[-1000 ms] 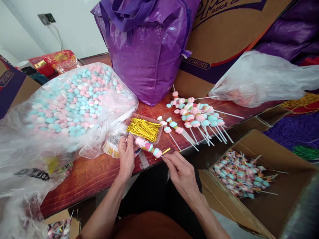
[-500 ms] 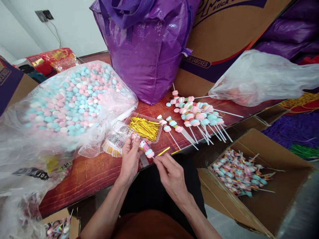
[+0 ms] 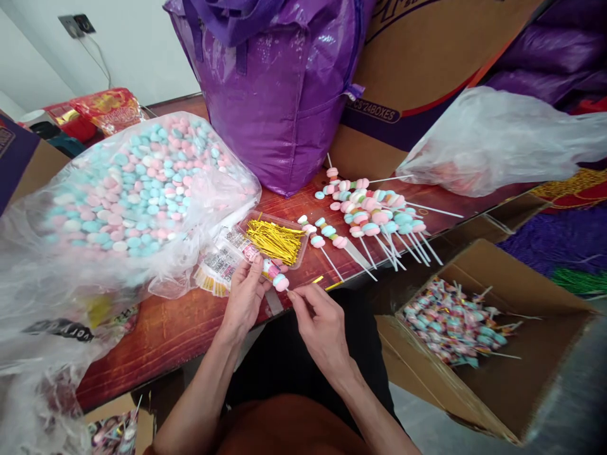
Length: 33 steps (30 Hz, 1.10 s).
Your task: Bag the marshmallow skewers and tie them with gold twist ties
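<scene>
My left hand (image 3: pixel 245 287) is closed around the upper part of a marshmallow candy stick (image 3: pixel 281 282), sleeved in a printed clear wrapper. Blue and pink pieces show at its lower end. My right hand (image 3: pixel 318 316) pinches at the stick's tip just below the pink piece; the fingertips hide most of what is there. Close behind lies a clear tray (image 3: pixel 302 253) full of gold twist ties (image 3: pixel 275 239). Printed wrappers (image 3: pixel 215 268) are fanned out beside my left hand. A loose gold tie (image 3: pixel 317 279) lies partly behind my right hand.
Unwrapped candy sticks (image 3: pixel 374 212) are heaped to the right. A large clear bag of marshmallows (image 3: pixel 137 183) covers the left side. A purple bag (image 3: pixel 275 95) stands at the back. Below right, a cardboard box (image 3: pixel 535 373) holds wrapped sticks.
Both hands have shifted slightly left with the candy stick. My right fingertips have come closer to its lower end. The camera view has moved a little.
</scene>
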Available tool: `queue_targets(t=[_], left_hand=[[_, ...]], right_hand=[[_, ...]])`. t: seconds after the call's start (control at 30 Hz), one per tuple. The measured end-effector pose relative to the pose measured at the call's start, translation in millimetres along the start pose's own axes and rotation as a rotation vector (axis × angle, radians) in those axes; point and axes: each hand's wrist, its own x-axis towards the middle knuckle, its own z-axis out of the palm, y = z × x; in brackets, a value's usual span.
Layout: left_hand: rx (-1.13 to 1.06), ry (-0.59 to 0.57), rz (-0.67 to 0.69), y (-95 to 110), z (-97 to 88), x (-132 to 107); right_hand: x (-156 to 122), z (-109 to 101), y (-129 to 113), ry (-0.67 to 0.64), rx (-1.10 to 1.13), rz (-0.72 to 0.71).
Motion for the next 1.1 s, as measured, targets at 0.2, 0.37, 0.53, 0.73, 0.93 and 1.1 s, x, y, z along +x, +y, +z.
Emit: queue_targets(t=[0.2,0.37,0.53,0.73,0.93,1.1], left_hand=[[0.021,-0.025,-0.057,2.6,-5.5,0.5],[0.030,-0.022,-0.043,-4.7,-0.2,-2.9],[0.024,-0.033,-0.056,-12.4,4.5,-8.1],[0.048,-0.060,-0.086,-5.5,-2.3,-7.9],[0.074,-0.064,-0.092,-3.0,-1.7,-11.4],[0.111,0.012,-0.057,-12.7,1.8,-19.3]], right_hand=[[4.7,-11.8,9.1,0.016,-0.113,-0.166],[5.0,-3.9,6.5,0.028,-0.166,-0.189],[9.7,11.3,4.4,0.078,-0.132,-0.171],[7.7,1.3,0.3,-0.023,-0.153,-0.055],[-7.9,-15.2,3.5,-0.353,0.086,0.175],[-6.9,3.5,-3.1,-0.263,0.256,0.240]])
